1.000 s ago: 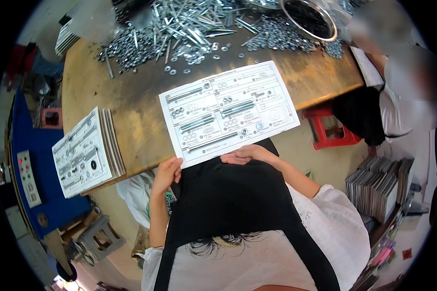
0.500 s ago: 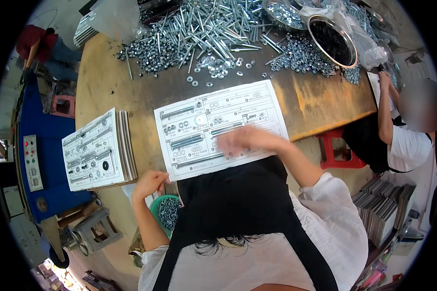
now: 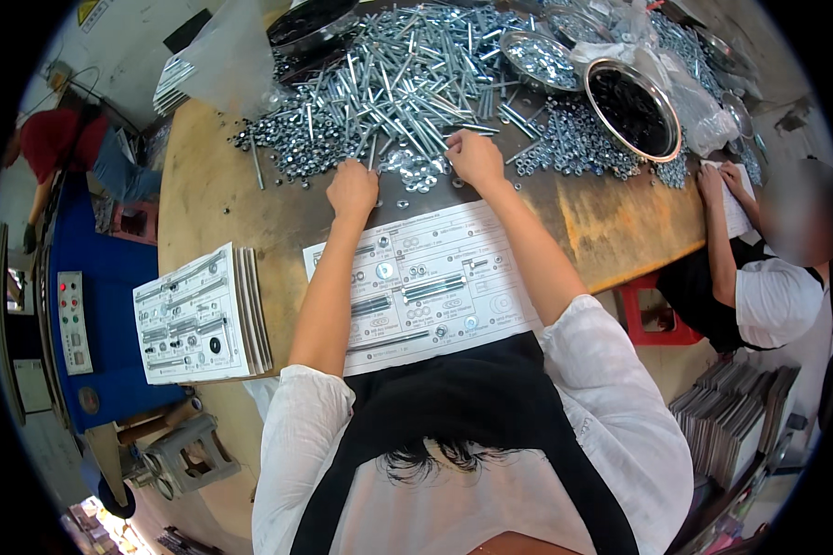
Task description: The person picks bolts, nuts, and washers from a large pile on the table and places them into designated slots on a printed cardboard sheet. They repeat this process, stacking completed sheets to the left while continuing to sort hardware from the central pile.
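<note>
A white printed card (image 3: 430, 287) with pictures of hardware lies on the wooden table (image 3: 213, 199) in front of me; a few small metal parts rest on it. Beyond it spreads a big heap of silver bolts, nuts and washers (image 3: 389, 83). My left hand (image 3: 353, 189) is curled at the near edge of that heap, fingers closed on small parts I cannot make out. My right hand (image 3: 474, 157) reaches into the heap beside a cluster of washers (image 3: 415, 170), fingers bent down among the pieces.
A stack of the same white cards (image 3: 199, 314) sits at the table's left. A metal bowl of dark parts (image 3: 631, 109) stands far right, next to clear plastic bags. Another person (image 3: 759, 268) sits at the right; someone in red (image 3: 55, 143) is far left. A blue machine (image 3: 93, 314) stands left.
Both my hands left the card's near edge and reached forward across the card to the heap of hardware. The view shifted forward, showing more of the pile.
</note>
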`<act>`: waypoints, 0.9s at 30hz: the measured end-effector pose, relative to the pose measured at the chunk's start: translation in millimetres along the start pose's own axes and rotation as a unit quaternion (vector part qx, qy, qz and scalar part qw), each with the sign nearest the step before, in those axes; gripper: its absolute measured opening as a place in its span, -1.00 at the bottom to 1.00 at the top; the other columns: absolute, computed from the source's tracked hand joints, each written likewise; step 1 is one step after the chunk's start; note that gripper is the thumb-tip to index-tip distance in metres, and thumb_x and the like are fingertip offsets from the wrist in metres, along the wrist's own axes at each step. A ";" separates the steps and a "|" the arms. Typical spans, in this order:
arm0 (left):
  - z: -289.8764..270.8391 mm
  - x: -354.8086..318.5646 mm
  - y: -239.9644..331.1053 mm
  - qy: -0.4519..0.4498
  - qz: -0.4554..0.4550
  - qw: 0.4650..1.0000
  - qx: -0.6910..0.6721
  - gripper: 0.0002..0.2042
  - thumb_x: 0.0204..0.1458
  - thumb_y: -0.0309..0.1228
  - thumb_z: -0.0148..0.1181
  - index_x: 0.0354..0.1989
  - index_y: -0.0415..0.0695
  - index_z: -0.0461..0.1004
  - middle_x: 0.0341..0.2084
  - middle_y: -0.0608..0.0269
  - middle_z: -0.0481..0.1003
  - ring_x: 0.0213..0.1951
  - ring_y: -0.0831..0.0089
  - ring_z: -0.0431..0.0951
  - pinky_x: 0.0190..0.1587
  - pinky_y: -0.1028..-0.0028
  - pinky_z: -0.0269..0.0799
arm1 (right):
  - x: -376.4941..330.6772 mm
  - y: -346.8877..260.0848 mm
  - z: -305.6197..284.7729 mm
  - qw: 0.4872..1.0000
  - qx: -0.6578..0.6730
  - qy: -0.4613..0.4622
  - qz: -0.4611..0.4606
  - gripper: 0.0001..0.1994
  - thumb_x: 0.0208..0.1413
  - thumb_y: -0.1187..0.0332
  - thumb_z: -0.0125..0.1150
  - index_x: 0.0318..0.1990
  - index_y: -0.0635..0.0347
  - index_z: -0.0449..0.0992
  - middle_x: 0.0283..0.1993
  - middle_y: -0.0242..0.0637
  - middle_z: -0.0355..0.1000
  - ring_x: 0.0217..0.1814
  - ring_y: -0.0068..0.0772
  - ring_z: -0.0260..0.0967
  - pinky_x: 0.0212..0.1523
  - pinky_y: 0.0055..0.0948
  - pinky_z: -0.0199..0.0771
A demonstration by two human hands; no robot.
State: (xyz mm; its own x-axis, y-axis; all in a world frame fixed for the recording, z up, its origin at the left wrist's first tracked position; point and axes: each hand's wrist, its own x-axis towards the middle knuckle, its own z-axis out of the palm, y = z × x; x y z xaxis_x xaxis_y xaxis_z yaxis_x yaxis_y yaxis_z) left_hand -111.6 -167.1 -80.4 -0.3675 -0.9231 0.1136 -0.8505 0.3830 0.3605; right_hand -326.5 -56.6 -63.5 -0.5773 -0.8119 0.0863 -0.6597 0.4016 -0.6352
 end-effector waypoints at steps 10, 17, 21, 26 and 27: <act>-84.7 -52.2 26.7 0.101 0.150 0.934 -0.309 -0.87 0.07 -0.41 0.30 -0.30 -0.17 0.51 -0.39 0.17 0.56 -0.33 0.24 0.61 -0.23 0.36 0.50 | -119.4 41.0 -106.1 0.981 -0.023 -0.089 -0.168 -0.86 0.11 0.38 0.26 -0.17 0.05 0.63 -0.24 -0.34 0.51 -0.07 -0.23 0.42 -0.08 -0.31 0.46; -23.5 -142.3 52.6 -0.097 0.317 0.934 -0.129 -0.88 0.01 -0.36 0.32 -0.30 -0.05 0.57 -0.36 0.29 0.54 -0.28 0.27 0.58 -0.25 0.31 0.50 | -152.9 54.2 -95.6 0.977 -0.029 -0.073 -0.198 -0.86 0.08 0.39 0.28 -0.20 0.05 0.65 -0.22 -0.39 0.50 -0.08 -0.25 0.38 -0.06 -0.31 0.45; -19.4 -148.6 53.7 -0.099 0.307 0.937 -0.136 -0.89 0.00 -0.35 0.33 -0.31 -0.03 0.59 -0.38 0.34 0.50 -0.24 0.32 0.54 -0.25 0.33 0.48 | -152.2 59.2 -92.4 0.979 -0.022 -0.076 -0.189 -0.86 0.07 0.41 0.29 -0.20 0.06 0.66 -0.24 -0.39 0.50 -0.09 -0.25 0.38 -0.06 -0.33 0.44; -17.2 -149.7 50.4 -0.093 0.305 0.936 -0.150 -0.88 -0.01 -0.34 0.34 -0.31 -0.02 0.60 -0.39 0.34 0.49 -0.23 0.33 0.54 -0.24 0.34 0.48 | -154.0 59.6 -92.7 0.979 -0.027 -0.081 -0.185 -0.86 0.07 0.39 0.30 -0.20 0.04 0.67 -0.24 -0.40 0.50 -0.08 -0.26 0.40 -0.06 -0.33 0.46; -16.1 -148.6 50.7 -0.091 0.306 0.935 -0.151 -0.88 -0.01 -0.33 0.34 -0.30 -0.01 0.61 -0.38 0.34 0.49 -0.24 0.32 0.54 -0.24 0.33 0.48 | -153.7 60.3 -91.9 0.979 -0.025 -0.083 -0.187 -0.86 0.08 0.38 0.30 -0.20 0.03 0.67 -0.23 -0.40 0.50 -0.06 -0.26 0.40 -0.06 -0.33 0.47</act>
State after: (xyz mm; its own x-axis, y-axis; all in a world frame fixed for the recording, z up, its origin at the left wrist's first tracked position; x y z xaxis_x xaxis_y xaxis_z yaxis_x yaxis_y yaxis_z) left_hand -94.1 -11.0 -64.1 -0.8325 -0.5018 0.2351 -0.3242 0.7851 0.5277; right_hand -321.7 131.4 -44.5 -0.2081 -0.9619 0.1773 -0.8351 0.0804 -0.5442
